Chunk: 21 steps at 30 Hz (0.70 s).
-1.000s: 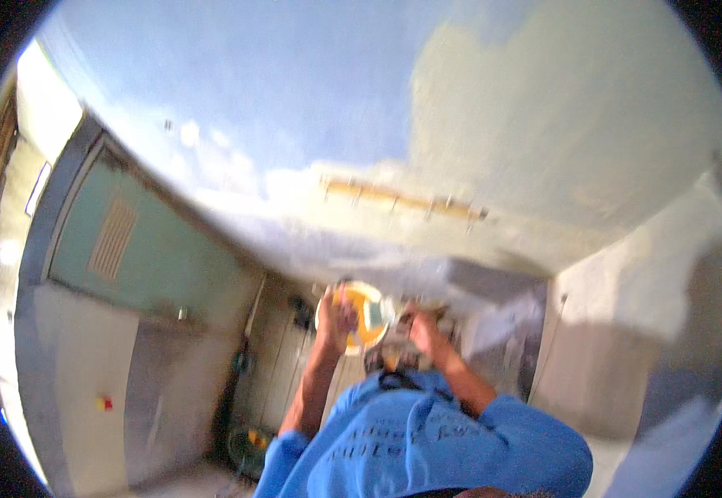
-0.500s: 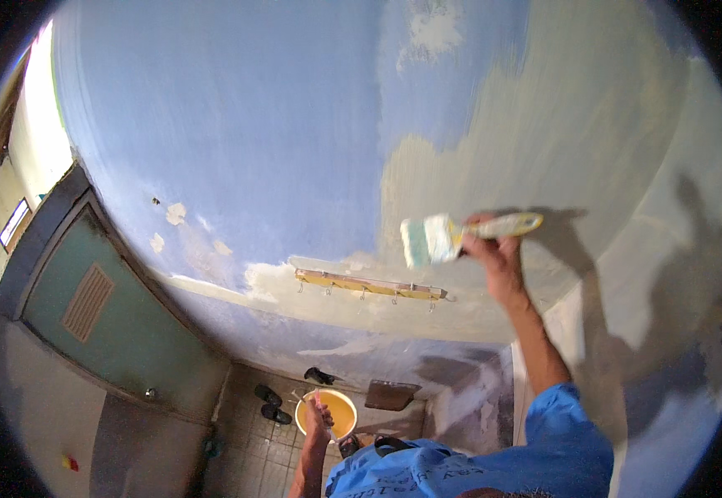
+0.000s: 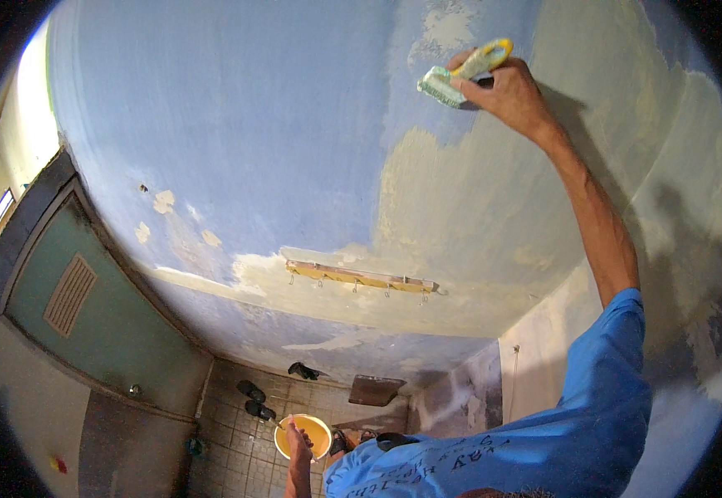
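Observation:
My right hand (image 3: 509, 93) is raised to the upper part of the wall, its fingers closed around a wide flat paintbrush (image 3: 484, 61) with a yellow-edged handle. Pale paint coats the bristles, which are against or very close to the blue wall (image 3: 294, 124), just below a whitish bare patch (image 3: 448, 29). Low in the view, my left hand (image 3: 298, 443) is closed at a white bucket (image 3: 325, 430) with yellowish contents, apparently holding it by its handle; the grip itself is partly hidden.
A yellow hook rail (image 3: 359, 276) is fixed low on the wall. Pale paint (image 3: 460, 183) covers the wall's right part. On the left stands a green door (image 3: 53, 286) with a vent. Dark slippers (image 3: 254, 400) lie on the tiled floor (image 3: 232, 432), near a brown panel (image 3: 375, 390).
My right hand has moved up the wall with the paintbrush, from above the hook rail to near the whitish patch. The left hand and bucket have shifted slightly left and down in view.

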### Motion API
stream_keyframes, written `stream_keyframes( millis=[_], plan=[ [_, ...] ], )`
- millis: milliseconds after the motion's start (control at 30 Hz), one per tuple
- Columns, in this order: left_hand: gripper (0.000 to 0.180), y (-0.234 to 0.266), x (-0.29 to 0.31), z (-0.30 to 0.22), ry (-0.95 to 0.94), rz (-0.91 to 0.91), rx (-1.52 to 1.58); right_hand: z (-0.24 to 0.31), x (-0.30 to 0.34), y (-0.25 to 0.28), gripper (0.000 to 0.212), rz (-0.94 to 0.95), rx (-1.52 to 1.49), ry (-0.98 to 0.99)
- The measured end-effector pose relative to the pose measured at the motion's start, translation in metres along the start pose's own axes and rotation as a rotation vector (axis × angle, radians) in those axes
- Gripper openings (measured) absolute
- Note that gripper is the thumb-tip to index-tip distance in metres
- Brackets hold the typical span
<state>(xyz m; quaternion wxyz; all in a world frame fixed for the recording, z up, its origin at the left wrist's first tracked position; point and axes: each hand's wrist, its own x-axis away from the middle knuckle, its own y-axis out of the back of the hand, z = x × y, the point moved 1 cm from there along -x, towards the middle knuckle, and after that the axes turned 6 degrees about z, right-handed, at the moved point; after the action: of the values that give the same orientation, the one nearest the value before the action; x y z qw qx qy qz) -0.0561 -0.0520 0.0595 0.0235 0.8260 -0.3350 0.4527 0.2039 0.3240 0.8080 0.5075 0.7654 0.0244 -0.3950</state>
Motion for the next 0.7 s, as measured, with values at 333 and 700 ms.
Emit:
stream_keyframes(
  millis=[333,700],
  plan=[
    [0.054,0.007,-0.029,0.012,0.05,0.092,-0.08,0.008,-0.06,0.131,0.029,-0.15,0.175,-0.156],
    [0.049,0.008,-0.011,0.018,0.052,0.019,-0.003,-0.003,-0.015,0.006,0.028,-0.114,0.706,0.541]
  ],
)
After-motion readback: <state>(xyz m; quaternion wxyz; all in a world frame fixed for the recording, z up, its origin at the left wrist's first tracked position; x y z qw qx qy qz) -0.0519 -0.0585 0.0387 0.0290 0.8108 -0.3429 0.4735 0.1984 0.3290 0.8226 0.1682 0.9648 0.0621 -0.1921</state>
